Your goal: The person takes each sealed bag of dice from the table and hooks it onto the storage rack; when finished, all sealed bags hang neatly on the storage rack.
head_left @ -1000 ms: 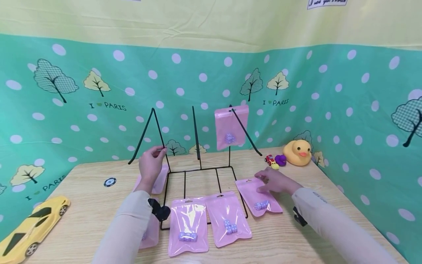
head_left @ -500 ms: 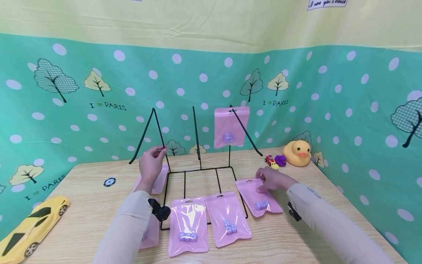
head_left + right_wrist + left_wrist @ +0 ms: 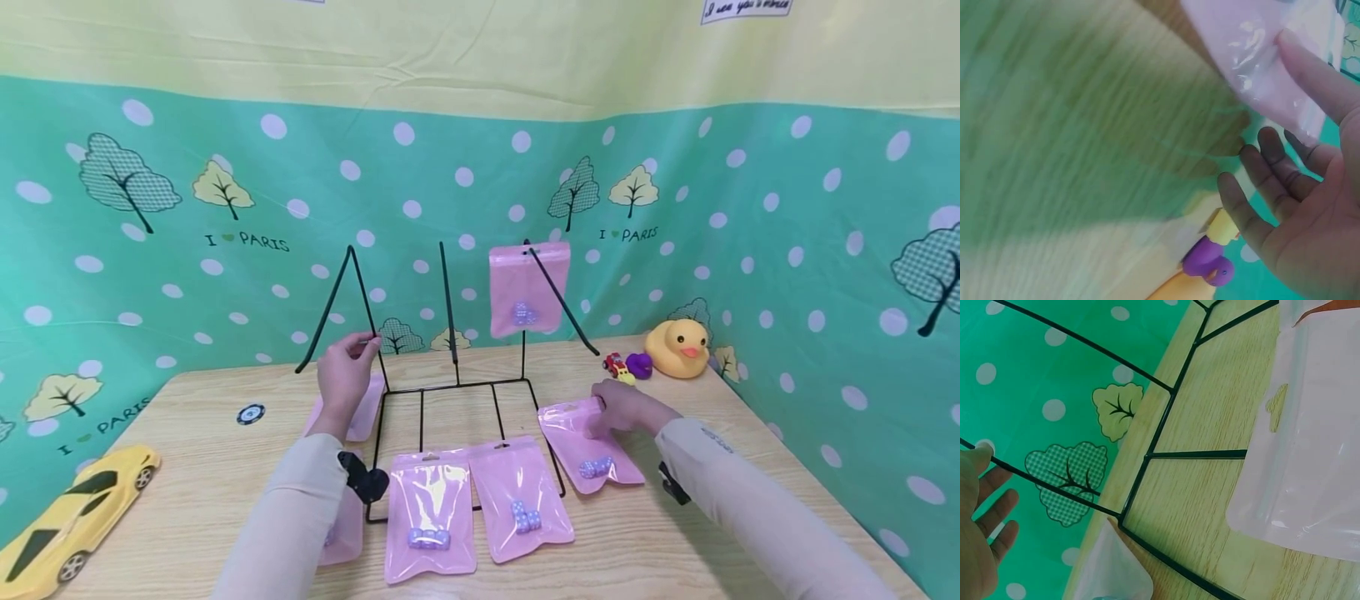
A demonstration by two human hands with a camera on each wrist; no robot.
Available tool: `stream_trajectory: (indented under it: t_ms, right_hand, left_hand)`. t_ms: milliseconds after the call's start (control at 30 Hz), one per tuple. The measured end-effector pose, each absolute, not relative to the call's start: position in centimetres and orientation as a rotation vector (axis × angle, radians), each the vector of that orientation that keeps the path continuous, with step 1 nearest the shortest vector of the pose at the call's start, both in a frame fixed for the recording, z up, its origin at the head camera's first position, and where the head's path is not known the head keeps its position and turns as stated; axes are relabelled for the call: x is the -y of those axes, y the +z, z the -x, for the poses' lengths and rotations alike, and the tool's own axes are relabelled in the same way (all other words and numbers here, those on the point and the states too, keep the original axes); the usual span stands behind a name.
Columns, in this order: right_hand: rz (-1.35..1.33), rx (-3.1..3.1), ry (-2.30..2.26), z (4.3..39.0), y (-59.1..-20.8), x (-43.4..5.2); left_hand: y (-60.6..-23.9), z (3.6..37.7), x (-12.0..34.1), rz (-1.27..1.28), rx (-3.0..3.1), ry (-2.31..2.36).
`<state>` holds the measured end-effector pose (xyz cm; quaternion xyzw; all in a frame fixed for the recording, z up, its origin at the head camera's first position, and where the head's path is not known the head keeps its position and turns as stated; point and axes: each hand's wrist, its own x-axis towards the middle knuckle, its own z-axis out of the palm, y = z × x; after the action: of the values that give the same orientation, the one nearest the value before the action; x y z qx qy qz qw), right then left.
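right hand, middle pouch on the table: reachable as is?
Probably yes. The right hand pinches the top edge of the right pouch, and the middle pouch lies just beside it, flat on the table over the rack's base wires. Nothing stands between, but the hand is occupied.

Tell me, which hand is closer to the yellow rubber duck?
Right. The right hand rests on a pink plastic pouch just in front of the yellow rubber duck; the left hand holds the black wire rack, far across.
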<state>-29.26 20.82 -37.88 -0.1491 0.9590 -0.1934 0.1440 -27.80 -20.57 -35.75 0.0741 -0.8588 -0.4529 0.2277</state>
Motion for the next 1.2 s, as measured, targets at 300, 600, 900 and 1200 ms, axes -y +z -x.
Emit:
stream_trajectory:
  t_ms: [300,600,900,1200]
  right_hand:
    - [0.51,-2.789,-0.612,29.1,-38.8,-21.6]
    - [0.453,-2.828,-0.676,28.7,-39.0,-21.7]
    - [0.553,-2.776,-0.821,28.6,-39.3,-22.7]
    - [0.606,-2.642,-1.054,28.3,-38.2,-24.3]
  left_hand:
    - [-35.7,27.7,20.6,-0.198,2.366,-1.25]
    - [-35.7,27.7,20.5,-0.197,2.363,-1.254]
    - [-35.7,27.8,20.4,-0.194,2.365,-1.252]
    - [-35.7,27.7,20.5,-0.199,2.365,-1.232]
